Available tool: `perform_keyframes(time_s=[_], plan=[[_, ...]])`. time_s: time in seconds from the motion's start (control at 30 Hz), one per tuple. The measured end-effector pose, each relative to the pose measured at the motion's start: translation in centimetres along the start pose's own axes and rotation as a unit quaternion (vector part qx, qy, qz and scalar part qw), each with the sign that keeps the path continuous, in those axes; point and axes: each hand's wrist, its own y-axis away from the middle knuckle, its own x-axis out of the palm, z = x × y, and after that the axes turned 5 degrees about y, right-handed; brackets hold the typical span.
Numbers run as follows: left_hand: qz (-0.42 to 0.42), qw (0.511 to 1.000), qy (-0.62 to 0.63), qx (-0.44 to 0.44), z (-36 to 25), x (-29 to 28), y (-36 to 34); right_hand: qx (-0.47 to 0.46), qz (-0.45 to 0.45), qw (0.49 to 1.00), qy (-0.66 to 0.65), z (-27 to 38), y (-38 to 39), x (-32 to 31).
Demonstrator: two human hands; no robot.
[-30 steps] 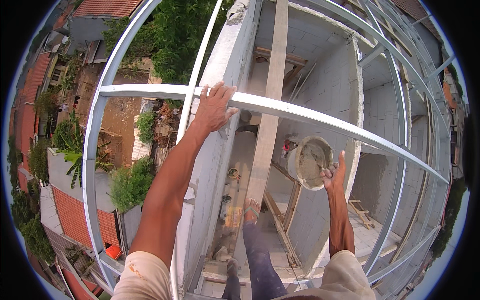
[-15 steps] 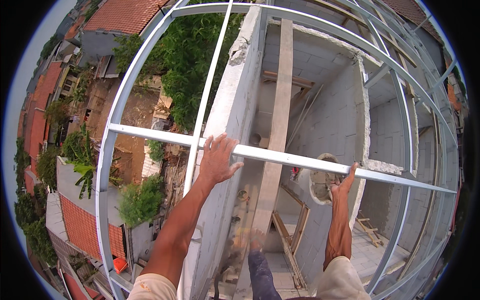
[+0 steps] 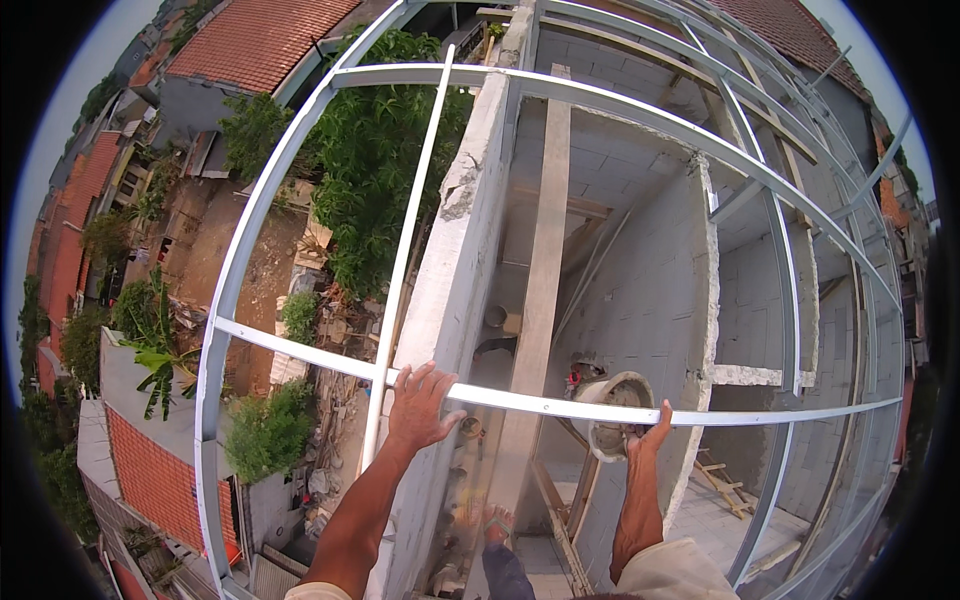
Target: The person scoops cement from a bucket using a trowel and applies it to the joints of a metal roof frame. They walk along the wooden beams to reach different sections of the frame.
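Mortar bucket (image 3: 600, 388) held by the nearer right hand (image 3: 645, 440)
It lies just left of the curled fingers, below the left-to-right steel beam (image 3: 510, 401), where the left hand (image 3: 420, 408) rests, fingers spread.

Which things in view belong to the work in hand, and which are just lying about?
In use:
bucket of grey mix, gripped at its rim by the right hand
metal bar, under the left hand
plank, under a foot

Lying about:
small wooden frame at right
rubble outside the wall
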Motion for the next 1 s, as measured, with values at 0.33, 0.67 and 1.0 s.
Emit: perform_keyframes(time_s=[0.33,0.67,1.0], plan=[[0.002,1.000,-0.005,-0.016,0.3,0.1,-0.2,-0.011,0.016,1.000,0.002,-0.3,0.0,-0.4],[0.012,1.000,0.001,-0.016,0.6,0.4,-0.4,-0.014,0.033,0.999,-0.012,-0.8,-1.0,-1.4],[0.014,1.000,-0.017,-0.013,0.3,-0.1,-0.6,0.003,0.024,0.999,-0.022,0.0,0.4,0.2]])
